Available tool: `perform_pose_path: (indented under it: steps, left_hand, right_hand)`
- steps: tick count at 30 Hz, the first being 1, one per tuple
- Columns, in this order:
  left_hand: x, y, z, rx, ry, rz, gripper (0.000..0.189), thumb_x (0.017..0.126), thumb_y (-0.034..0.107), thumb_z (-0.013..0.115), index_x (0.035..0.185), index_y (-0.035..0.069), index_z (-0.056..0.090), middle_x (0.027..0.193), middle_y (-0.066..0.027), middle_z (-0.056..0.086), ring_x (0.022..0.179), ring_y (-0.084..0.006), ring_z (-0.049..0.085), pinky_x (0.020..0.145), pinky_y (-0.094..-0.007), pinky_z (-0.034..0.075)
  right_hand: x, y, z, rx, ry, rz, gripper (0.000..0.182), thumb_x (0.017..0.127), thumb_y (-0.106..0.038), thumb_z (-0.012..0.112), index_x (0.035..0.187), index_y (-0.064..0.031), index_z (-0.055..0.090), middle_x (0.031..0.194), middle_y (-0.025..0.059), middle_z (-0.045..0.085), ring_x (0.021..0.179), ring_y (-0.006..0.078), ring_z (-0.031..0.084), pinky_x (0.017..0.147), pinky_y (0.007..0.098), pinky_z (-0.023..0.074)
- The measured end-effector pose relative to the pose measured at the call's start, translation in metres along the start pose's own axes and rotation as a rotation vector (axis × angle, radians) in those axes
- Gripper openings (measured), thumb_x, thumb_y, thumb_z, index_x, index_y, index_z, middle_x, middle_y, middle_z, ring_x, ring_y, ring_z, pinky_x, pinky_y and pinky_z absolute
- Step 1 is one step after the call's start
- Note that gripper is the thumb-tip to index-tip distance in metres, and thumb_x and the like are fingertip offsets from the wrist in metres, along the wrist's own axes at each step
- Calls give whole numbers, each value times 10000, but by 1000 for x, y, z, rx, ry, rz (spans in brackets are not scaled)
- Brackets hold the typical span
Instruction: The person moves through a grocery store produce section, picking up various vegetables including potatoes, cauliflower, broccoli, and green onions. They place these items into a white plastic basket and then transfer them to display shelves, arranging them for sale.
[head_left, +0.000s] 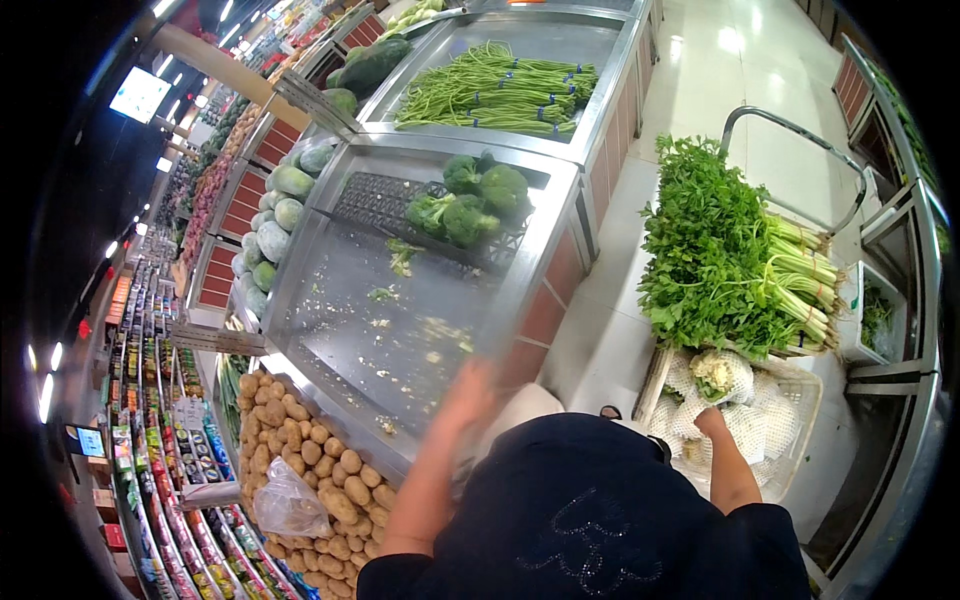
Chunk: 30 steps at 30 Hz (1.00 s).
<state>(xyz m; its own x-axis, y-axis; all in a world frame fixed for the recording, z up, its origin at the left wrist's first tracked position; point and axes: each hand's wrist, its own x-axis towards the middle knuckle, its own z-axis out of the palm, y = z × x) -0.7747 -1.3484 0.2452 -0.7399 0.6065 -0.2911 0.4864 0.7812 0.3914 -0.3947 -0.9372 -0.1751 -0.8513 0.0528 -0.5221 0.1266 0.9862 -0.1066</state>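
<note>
My left hand (471, 390) is motion-blurred over the front rim of a stainless steel display bin (352, 277); its fingers and anything in them cannot be made out. Pale cauliflower crumbs and leaf scraps (384, 294) are scattered over the bin floor. On the other side, my right hand (709, 421) is curled against the lower side of a cauliflower (720, 373) in a white foam net. Whether it grips the net is unclear. Around it, several more foam-netted heads (772, 427) fill a white plastic crate (806, 450).
Broccoli heads (469, 199) sit on a black plastic grid (367, 196) at the bin's far end. Beyond are bundled long beans (510, 90). Potatoes (341, 502) and a plastic bag (291, 499) adjoin the bin. Celery (720, 255) is stacked beside a metal cart handle (795, 135). Winter melons (274, 236) lie opposite.
</note>
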Motion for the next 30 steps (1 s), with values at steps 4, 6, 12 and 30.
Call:
perform_pose_path:
  steps: [4,6,12,30]
  left_hand:
    - [59,-4,-52,115,169,55,636,737,87,681,1312,72,408,1274,-179,409,1194,-371,409,1006,-407,368]
    - [96,-8,-72,132,217,90,700,723,90,708,1338,85,374,1283,-183,392,1206,-376,390,1014,-410,357]
    - [236,-16,-93,100,335,136,842,649,115,740,1381,109,325,1343,-233,330,1236,-407,344,1014,-471,332]
    - [404,-7,-100,223,228,177,859,560,202,776,1330,215,394,1235,-156,389,1128,-339,445,917,-440,432]
  right_hand:
    - [14,-32,-29,69,-29,111,104,709,-119,616,755,-71,695,792,79,684,757,249,649,651,367,525]
    - [28,-56,-50,597,113,330,126,714,-148,623,757,-46,683,778,91,681,736,241,644,636,355,513]
    - [37,-111,-137,1015,202,429,225,744,-218,657,882,-41,681,819,132,674,772,247,640,698,346,497]
    - [-34,-122,-188,948,165,739,288,741,-228,674,950,-30,671,894,173,665,859,316,633,788,379,495]
